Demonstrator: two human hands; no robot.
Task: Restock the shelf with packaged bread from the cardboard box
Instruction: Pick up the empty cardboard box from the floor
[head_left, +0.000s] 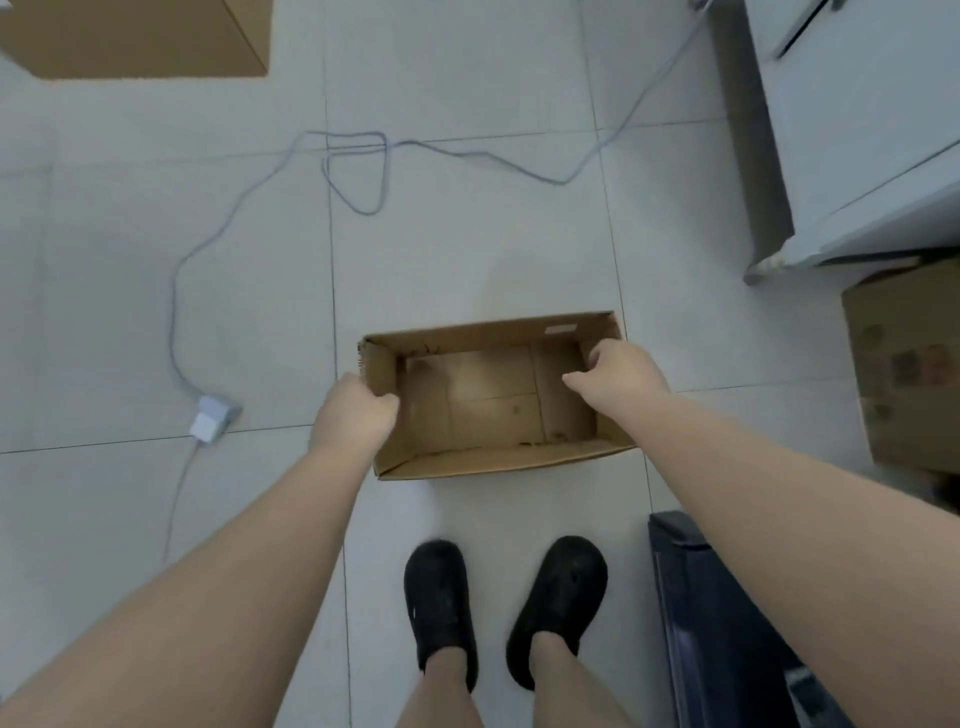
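Both hands on an empty box, with no bread in sight.

The open brown cardboard box (493, 400) sits on the pale tiled floor (457, 249) ahead of two black shoes (504, 608). The left hand (356, 413) is clamped over the left wall, thumb inside; the right hand (618, 374) curls over the right wall, probably so both ends can be lifted evenly. One box is held and it contains no bread packages; two other cardboard boxes lie at the frame edges, and one grey cable (358, 171) crosses the floor.
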